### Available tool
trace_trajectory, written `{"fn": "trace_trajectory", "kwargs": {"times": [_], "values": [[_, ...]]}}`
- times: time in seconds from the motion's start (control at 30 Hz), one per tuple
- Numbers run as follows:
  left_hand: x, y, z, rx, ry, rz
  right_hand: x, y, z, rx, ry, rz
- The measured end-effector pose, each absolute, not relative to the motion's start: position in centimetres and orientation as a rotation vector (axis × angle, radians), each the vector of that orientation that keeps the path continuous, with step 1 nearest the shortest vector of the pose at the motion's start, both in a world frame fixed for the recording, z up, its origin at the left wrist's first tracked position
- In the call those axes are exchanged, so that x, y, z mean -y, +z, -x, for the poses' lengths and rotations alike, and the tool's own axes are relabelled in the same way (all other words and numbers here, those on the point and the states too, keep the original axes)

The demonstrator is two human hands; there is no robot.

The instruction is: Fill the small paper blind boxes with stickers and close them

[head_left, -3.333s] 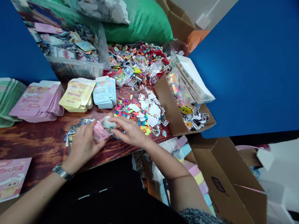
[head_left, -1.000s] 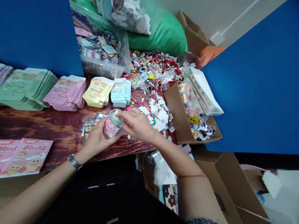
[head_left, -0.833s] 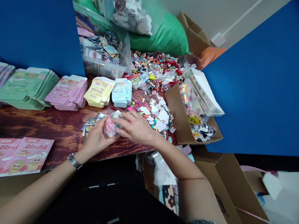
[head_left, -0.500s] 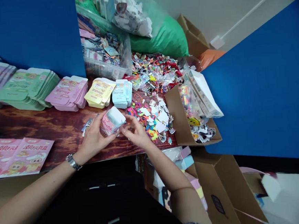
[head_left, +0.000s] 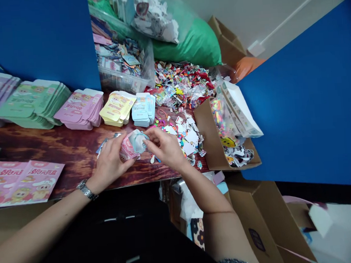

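Note:
My left hand point(head_left: 109, 159) is wrapped around a small pink printed box point(head_left: 127, 149), its open end tilted toward the right. At that opening, my right hand point(head_left: 164, 148) has thumb and forefinger closed on a light blue looped trinket point(head_left: 139, 140), part of which lies within the box mouth. Its exact kind is too small to make out. Just beyond the right hand lies a pile of small white-backed cutouts point(head_left: 191, 136) and colourful bits. Some small flat pieces stick out behind the left hand on the table.
Stacks of flat cartons line the back: green point(head_left: 24, 105), pink point(head_left: 79, 108), yellow point(head_left: 117, 107) and blue point(head_left: 143, 109). Pink printed sheets point(head_left: 24, 182) lie left. A clear bin point(head_left: 129, 80), a trinket heap point(head_left: 183, 82) and a cardboard box point(head_left: 207, 133) stand around the right side.
My right hand has moved over the box mouth, bringing the light blue looped trinket to it. The box's opening now faces more to the right, still in my left hand.

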State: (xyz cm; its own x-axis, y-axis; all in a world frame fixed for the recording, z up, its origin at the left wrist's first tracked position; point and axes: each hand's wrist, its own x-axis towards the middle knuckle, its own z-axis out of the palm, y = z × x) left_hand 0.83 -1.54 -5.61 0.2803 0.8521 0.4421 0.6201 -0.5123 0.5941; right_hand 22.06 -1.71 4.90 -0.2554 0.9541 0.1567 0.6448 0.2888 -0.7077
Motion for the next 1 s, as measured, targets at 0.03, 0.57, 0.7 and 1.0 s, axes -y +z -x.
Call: {"fn": "trace_trajectory", "kwargs": {"times": [0.03,0.57,0.7,1.0], "values": [[1.6,-5.6,-0.8,-1.341,1.072,-2.265,1.4,5.0,-21.8,2.063,0.611,1.426],[1.1,-4.9,-0.2,-1.291,1.123,-2.211,1.4,3.8,-22.2,2.348,0.077,1.236],[1.1,-4.6,-0.1,-1.249,1.107,-2.225,1.8,2.7,-22.2,2.278,0.261,1.12],[1.6,-4.5,0.0,-1.149,1.082,-2.311,3.1,0.1,-19.8,2.036,0.257,1.294]]}}
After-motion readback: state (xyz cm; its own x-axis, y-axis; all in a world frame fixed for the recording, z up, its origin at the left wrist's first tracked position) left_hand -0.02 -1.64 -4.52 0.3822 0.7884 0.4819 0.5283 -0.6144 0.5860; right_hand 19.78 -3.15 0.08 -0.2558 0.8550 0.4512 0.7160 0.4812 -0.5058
